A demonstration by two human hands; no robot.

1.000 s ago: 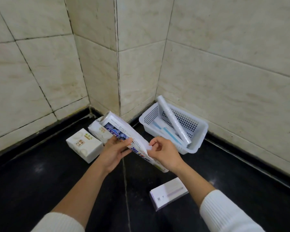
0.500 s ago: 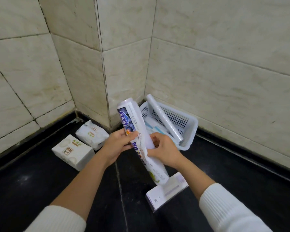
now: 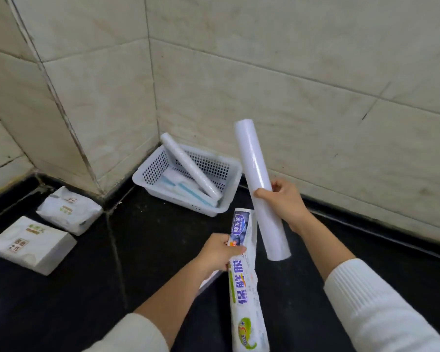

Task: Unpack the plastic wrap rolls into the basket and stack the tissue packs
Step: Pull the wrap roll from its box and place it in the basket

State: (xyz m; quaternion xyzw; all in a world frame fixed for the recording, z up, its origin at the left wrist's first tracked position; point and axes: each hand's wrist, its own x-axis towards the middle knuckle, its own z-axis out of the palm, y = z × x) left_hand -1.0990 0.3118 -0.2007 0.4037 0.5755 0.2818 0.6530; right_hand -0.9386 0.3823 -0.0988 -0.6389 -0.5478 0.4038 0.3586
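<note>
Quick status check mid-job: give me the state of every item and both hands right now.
Right hand: gripping a bare roll, held up in the air, tilted.
Left hand: holding the printed wrapper.
Basket: on the floor, one roll leaning inside.
Tissue packs: side by side, unstacked.

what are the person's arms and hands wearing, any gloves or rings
Both hands are bare: the left hand and right hand show no gloves or rings. Each arm has a white ribbed knit sleeve, pushed up so the forearms are uncovered.
</note>
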